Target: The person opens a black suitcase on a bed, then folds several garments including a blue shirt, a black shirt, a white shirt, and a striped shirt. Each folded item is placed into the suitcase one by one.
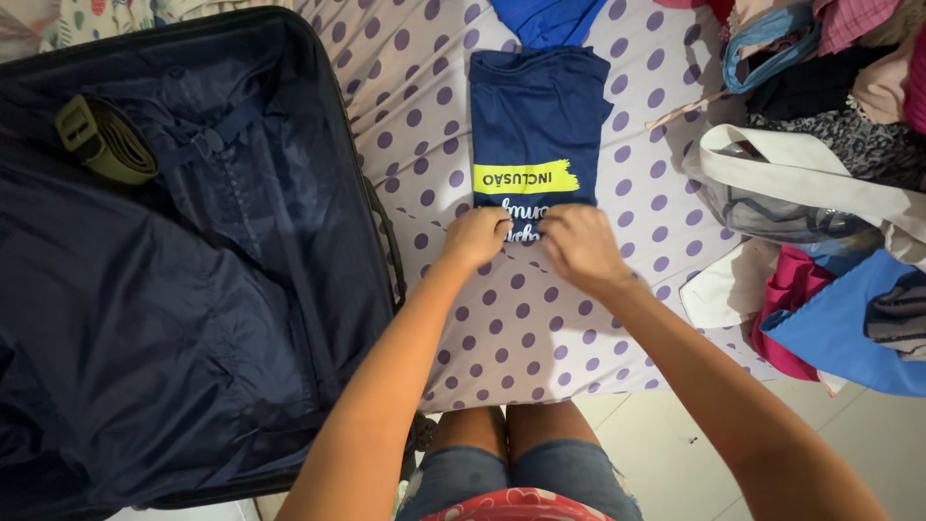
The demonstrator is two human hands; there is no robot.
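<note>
Fingers of both hands curl down onto the near edge of the folded navy t-shirt [538,125], pinching the hem; left hand [475,238] and right hand [579,246] sit side by side, almost touching. Shirt lies flat mid-bed on the purple-dotted sheet [511,328], folded into a narrow strip w/ a yellow band across it, just right of the suitcase.

Risk, as I judge it: both grips are bunched at the centre, so lifting could let the outer corners sag and the side folds spring open. Sheet looks loose; dragging the shirt may wrinkle it too.

Open suitcase [183,289] at left: dark lining, nearly bare, only a rolled olive belt [104,140] at its far-left corner. Right side: clear tote w/ cream straps [791,183], contents unclear, beside a mixed clothes pile [830,68]. A blue garment [548,19] lies just beyond the shirt.
</note>
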